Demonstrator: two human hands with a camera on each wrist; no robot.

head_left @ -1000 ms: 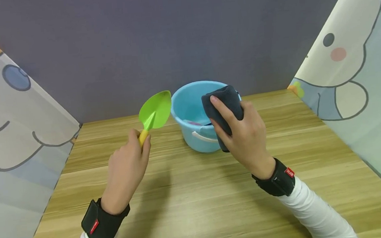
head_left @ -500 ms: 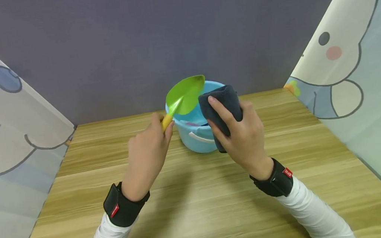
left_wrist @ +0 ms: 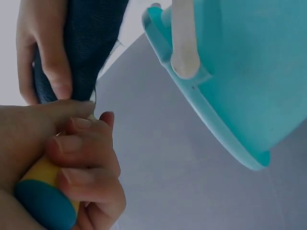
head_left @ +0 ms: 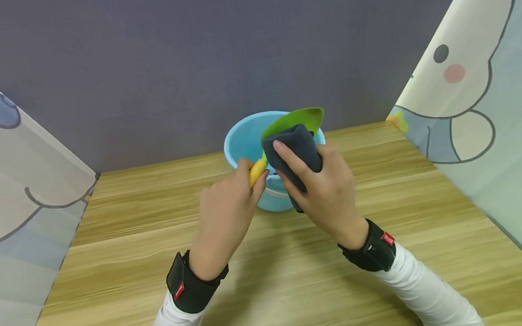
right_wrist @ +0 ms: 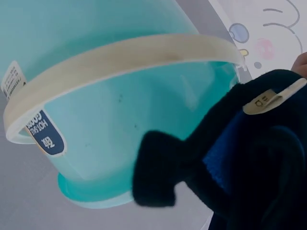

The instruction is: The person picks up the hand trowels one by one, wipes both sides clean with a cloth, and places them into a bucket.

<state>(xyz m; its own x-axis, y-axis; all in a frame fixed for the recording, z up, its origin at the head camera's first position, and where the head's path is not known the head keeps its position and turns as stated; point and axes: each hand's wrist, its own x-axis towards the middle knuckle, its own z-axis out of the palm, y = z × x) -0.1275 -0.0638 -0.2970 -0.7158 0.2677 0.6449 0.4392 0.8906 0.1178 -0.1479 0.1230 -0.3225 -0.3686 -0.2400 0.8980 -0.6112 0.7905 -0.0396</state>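
Observation:
My left hand [head_left: 228, 211] grips the yellow handle [head_left: 257, 171] of a toy trowel, whose green blade [head_left: 299, 118] is raised over a light blue bucket [head_left: 241, 143]. My right hand [head_left: 325, 191] holds a folded dark grey cloth [head_left: 294, 147] and presses it against the blade, hiding most of it. In the left wrist view my fingers [left_wrist: 84, 165] curl round the yellow handle with its blue end cap [left_wrist: 45, 203], the cloth [left_wrist: 91, 43] just above. The right wrist view shows the cloth [right_wrist: 230, 163] close to the bucket's wall [right_wrist: 120, 129] and its white handle [right_wrist: 120, 60].
The bucket stands at the far middle of a wooden table [head_left: 275, 284], close to a grey back wall [head_left: 188, 61]. Cartoon-printed panels [head_left: 490, 88] close in both sides, the left panel [head_left: 8, 167] included.
My left hand has carried the trowel rightward, from left of the bucket to over it, and the blade now meets the cloth. My right hand shifted slightly left.

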